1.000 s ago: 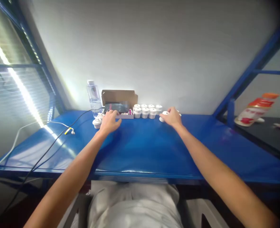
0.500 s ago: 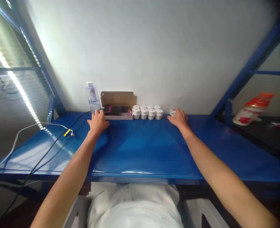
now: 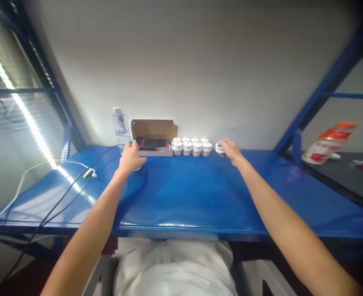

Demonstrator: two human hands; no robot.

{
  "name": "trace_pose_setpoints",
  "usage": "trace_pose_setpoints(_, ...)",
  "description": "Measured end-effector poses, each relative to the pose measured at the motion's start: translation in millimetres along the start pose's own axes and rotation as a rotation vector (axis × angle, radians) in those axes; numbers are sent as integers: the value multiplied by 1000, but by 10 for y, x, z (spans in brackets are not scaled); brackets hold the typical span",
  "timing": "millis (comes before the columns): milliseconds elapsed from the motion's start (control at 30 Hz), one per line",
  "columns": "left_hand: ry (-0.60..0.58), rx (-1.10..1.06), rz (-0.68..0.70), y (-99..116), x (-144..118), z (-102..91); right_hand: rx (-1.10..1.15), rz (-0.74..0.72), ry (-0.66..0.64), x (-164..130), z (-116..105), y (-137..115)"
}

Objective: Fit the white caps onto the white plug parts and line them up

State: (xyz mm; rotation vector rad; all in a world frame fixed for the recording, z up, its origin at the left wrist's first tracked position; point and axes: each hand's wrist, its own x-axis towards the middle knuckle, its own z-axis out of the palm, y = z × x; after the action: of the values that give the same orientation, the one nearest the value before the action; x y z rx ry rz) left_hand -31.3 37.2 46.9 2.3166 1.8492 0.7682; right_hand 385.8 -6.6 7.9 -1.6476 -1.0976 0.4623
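Observation:
My left hand (image 3: 130,158) lies cupped on the blue table (image 3: 184,193), just right of a clear water bottle (image 3: 120,127) and in front of an open cardboard box (image 3: 153,137). It covers a small white jar; only a pale sliver (image 3: 137,168) shows beneath the palm. My right hand (image 3: 231,150) reaches to the back of the table and pinches a white round jar (image 3: 219,148) at its fingertips. That jar sits just right of two short rows of like white jars (image 3: 191,146) against the wall.
A black cable (image 3: 76,181) and a white cable with a yellow tag (image 3: 87,172) trail over the table's left side. A blue frame post (image 3: 320,94) slants up at the right. Beyond it, a red and white bag (image 3: 332,142) lies on a dark shelf.
My left hand slid left from in front of the box to beside the bottle, covering the loose white jars. My right hand carried its jar back toward the wall, by the rows.

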Motion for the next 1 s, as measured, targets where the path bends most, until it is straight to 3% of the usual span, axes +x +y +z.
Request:
trace_pose_setpoints(67,-79,-184,63,26,9,8,265,-2,-91,-82,67,-112)
trace_pose_setpoints(133,-236,-405,146,89,-20,14,399,-24,-260,-207,182,-242)
trace_pose_setpoints(233,-477,-636,299,203,-105,34,390,-91,-551,-434,410,-414)
trace_pose_setpoints(333,-540,-628,387,246,-153,81,214,-226,-720,-633,633,-481)
trace_pose_setpoints(433,-538,-526,386,197,-130,148,-70,-460,-667,-761,790,-457)
trace_pose_setpoints(533,-451,-472,364,136,-87,227,-226,-611,-565,-835,859,-437)
trace_pose_setpoints(667,-345,-533,350,151,-88,352,-256,-694,-563,-914,873,-488)
trace_pose_setpoints(767,-342,-556,386,225,-138,426,-296,-753,-552,-966,878,-549)
trace_pose_setpoints(933,-411,-607,423,351,-247,475,-116,-771,-308,-1061,922,-675)
trace_pose_setpoints(1000,-442,-684,443,384,-278,499,-16,-772,-289,-1112,946,-726)
